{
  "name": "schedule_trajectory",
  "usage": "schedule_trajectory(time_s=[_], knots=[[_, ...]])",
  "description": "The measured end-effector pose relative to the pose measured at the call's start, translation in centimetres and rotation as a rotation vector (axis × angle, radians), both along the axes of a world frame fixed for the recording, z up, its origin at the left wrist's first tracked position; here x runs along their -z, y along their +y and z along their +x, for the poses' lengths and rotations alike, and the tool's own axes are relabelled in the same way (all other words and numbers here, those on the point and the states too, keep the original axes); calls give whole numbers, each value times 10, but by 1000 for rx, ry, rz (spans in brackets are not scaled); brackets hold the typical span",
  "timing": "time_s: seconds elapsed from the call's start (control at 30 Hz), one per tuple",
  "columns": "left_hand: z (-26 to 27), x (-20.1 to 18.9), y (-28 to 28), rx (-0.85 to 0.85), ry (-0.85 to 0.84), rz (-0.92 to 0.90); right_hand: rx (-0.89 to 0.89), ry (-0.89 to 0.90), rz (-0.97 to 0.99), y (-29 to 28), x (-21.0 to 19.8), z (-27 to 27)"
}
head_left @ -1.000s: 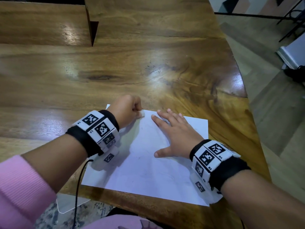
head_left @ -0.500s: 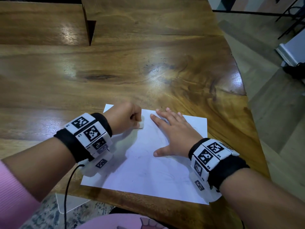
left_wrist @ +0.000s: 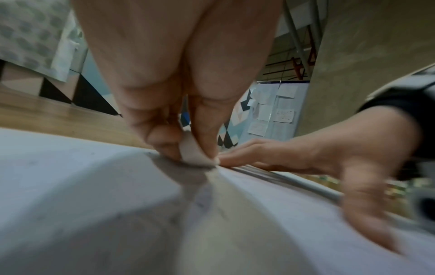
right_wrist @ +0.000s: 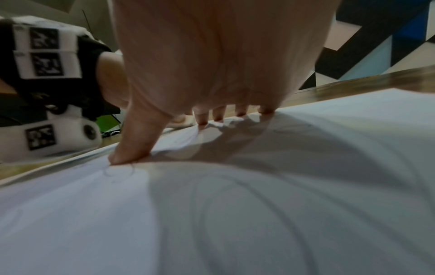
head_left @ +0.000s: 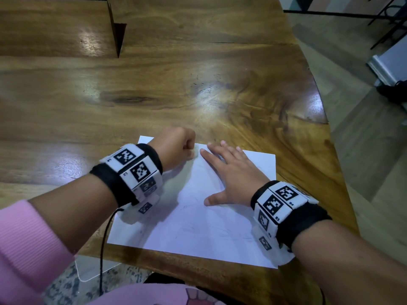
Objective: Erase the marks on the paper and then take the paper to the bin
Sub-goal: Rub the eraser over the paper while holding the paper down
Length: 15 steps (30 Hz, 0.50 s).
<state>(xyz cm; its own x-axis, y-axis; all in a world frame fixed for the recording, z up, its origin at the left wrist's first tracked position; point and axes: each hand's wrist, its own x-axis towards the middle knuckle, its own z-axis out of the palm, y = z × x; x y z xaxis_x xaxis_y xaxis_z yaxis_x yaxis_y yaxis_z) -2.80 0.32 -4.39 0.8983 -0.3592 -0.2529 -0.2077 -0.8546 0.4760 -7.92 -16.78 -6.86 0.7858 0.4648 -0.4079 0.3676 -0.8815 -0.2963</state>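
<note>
Left grip: my left hand (head_left: 176, 146) is curled tight, thumb and fingers (left_wrist: 207, 119) pinching a small pale eraser (left_wrist: 193, 152), its bottom edge down on the sheet.
Right grip: my right hand (head_left: 233, 172) is spread flat, fingers straight, thumb out to the side, pressing the paper (head_left: 198, 227) down and gripping nothing.
Right wrist view: I see four fingertips (right_wrist: 202, 117) and the thumb all touching the sheet, palm arched just above it.
Eraser: sits at the tip of my left grip, just beside the index fingertip of the right hand, near the sheet's far edge.
Paper: lies flat under both grips on the wooden surface (head_left: 154, 95), its near edge close to the rim nearest me.
Marks: faint pencil lines (right_wrist: 235, 195) curve across the sheet below my right palm; more faint lines show on the near half in the head view.
Wrists: both carry black bands with white tagged blocks (head_left: 136, 166).
Sleeve: pink cuff (head_left: 26, 234) on my left forearm.
</note>
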Motion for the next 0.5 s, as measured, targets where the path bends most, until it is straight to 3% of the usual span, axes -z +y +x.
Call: schedule_trajectory(time_s=[0.13,0.27,0.43,0.5], knots=[[-16,4,8,133,157,46,6,5,6,0,-1,0],[5,-2,-1,-24,5,39,2,0,-4,0,-1,0],[-16,0,5,194,170,95,8,1,5,0,-1,0],[-10,-1,3,143,140,86,3,2,3,0,-2,0]])
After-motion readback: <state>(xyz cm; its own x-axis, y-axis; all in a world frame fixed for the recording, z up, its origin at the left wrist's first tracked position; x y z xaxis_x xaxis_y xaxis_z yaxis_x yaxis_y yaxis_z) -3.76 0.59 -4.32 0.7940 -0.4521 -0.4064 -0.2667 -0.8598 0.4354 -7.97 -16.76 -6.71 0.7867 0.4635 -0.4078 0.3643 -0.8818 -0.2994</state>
